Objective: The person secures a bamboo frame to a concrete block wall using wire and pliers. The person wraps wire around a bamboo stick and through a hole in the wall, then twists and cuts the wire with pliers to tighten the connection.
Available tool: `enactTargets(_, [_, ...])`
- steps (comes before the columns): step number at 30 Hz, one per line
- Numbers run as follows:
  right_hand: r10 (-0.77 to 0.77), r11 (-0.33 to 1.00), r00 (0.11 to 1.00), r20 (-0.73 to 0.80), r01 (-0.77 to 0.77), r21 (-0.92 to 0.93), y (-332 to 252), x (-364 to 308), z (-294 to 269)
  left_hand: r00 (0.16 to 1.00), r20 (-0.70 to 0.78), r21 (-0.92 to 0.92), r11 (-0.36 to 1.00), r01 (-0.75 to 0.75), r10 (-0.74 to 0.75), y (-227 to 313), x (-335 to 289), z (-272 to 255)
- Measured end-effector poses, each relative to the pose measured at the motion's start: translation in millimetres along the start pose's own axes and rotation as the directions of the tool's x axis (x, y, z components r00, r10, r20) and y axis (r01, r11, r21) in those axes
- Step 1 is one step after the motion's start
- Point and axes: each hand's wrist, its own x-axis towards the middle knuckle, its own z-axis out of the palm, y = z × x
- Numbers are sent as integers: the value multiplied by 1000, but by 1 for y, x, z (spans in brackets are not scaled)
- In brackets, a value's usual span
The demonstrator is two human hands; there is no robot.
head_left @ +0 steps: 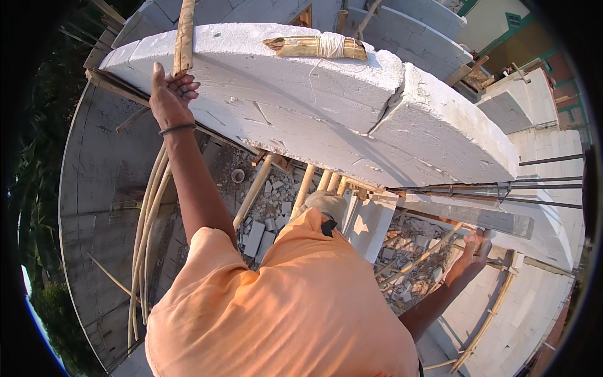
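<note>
My left hand (173, 97) is raised at the near face of a white block wall (282, 81). Its fingers curl at the lower end of a wooden stick (184, 38) that reaches up across the wall's top. Over at the right, my right hand (471, 254) is bent closed against the lower edge of a long, flat grey strip (477, 217); its exact kind does not show. On the wall top lies a short piece of split wood (308, 46) wound with white string (331, 45). A crack runs through the wall's right part.
Bamboo poles (254, 188) stand below the wall among block rubble (257, 232). Steel bars (546, 179) jut out at the right. Long bent poles (147, 232) lean at the left by a grey wall (94, 207). A small round pot (237, 176) sits in the rubble.
</note>
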Motion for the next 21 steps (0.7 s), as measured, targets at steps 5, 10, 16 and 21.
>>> enactTargets(5, [-4, 989, 997, -74, -7, -145, -15, -5, 3, 999, -12, 136, 990, -41, 43, 0, -7, 8])
enactTargets(10, [-35, 965, 998, -59, 19, -262, -17, -10, 0, 997, 63, 118, 992, -55, 48, -7, 2, -3])
enactTargets(16, [-81, 916, 996, -44, 57, -398, -10, 2, -11, 997, 57, -17, 999, -43, 44, -32, 9, -11])
enactTargets(21, [-165, 931, 986, -12, 152, -331, -22, -1, -13, 949, -160, 96, 953, 289, -271, -152, -58, -25])
